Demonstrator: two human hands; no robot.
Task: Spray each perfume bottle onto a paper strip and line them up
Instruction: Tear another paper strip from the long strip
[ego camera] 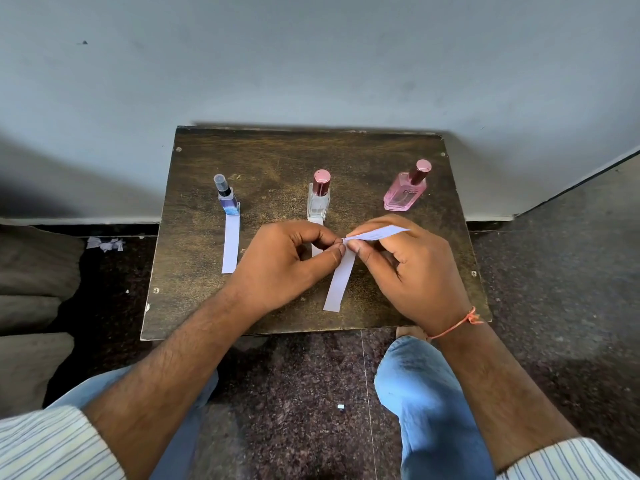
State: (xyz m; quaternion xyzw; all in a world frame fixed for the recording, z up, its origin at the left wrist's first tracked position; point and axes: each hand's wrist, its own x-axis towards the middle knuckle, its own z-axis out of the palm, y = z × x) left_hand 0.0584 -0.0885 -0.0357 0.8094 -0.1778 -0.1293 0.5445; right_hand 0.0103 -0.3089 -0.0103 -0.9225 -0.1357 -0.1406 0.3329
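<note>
Three perfume bottles stand in a row on a small dark wooden table (194, 299): a blue bottle (228, 199) with a clear cap at the left, a clear bottle (318, 202) with a pink metallic cap in the middle, a pink bottle (405, 192) at the right. One white paper strip (231, 245) lies in front of the blue bottle. Another strip (316, 220) lies before the clear bottle, mostly hidden by my left hand (291, 261). My left hand pinches a hanging strip (341, 282). My right hand (412, 268) pinches a second strip (377, 233) pointing right. The two strips meet at my fingertips.
The table stands against a grey wall on a dark speckled floor. Torn paper scraps (104, 244) lie on the floor at the left, beside a grey cushion (31, 271). My knees in blue jeans (429, 393) are just below the table's front edge.
</note>
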